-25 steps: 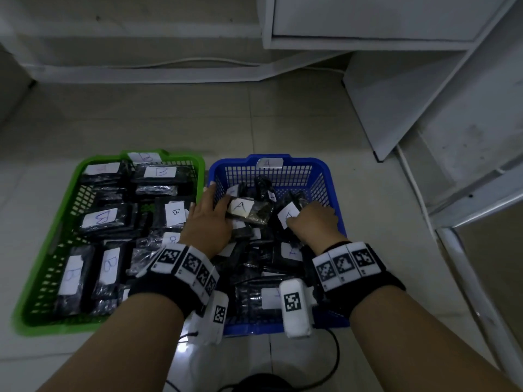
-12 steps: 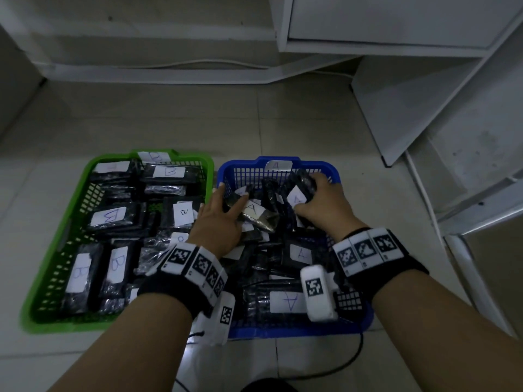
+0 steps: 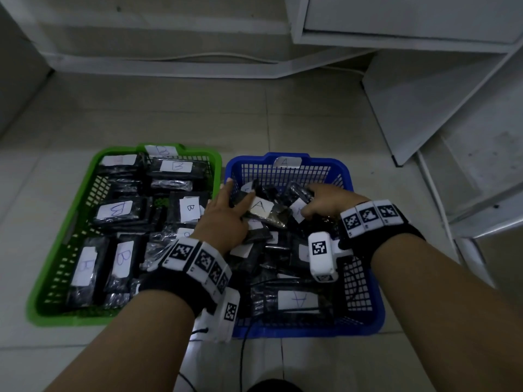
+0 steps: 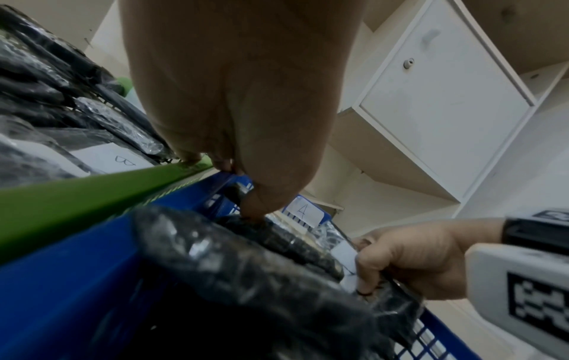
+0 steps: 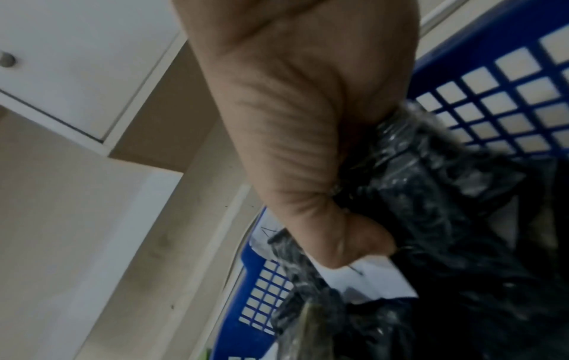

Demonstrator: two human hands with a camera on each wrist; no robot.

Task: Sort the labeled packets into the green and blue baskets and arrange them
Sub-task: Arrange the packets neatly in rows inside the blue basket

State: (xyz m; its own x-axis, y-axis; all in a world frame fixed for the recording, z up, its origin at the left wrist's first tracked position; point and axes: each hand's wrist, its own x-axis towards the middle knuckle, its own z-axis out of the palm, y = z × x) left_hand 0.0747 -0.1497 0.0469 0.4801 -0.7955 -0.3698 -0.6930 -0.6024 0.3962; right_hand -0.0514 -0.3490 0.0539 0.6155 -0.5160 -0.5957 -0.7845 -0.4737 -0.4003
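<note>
From the head view, a green basket and a blue basket stand side by side on the tiled floor, rims nearly touching, each with its long axis running away from the person. The green one holds black packets marked B, most lying flat; some run lengthwise along the basket, others across it. The blue one holds a looser heap of packets marked A, and one near packet lies flat and crosswise with its label upside down to the viewer. The left hand reaches over the blue basket's far left part, fingers straight and spread, resting on an A packet that lies tilted on the heap. The right hand is at the far right part, its grip curled round a dark packet whose long axis slants away and to the left. In the left wrist view, the left hand has its fingertips down on the dark plastic by the blue rim, with the green rim just beside it; the right hand pinches a packet at its white label. In the right wrist view, the right hand has thumb and fingers closed on the crinkled packet, thumb pressing near the label, with the blue lattice wall behind; the packet's direction is hard to read here.
</note>
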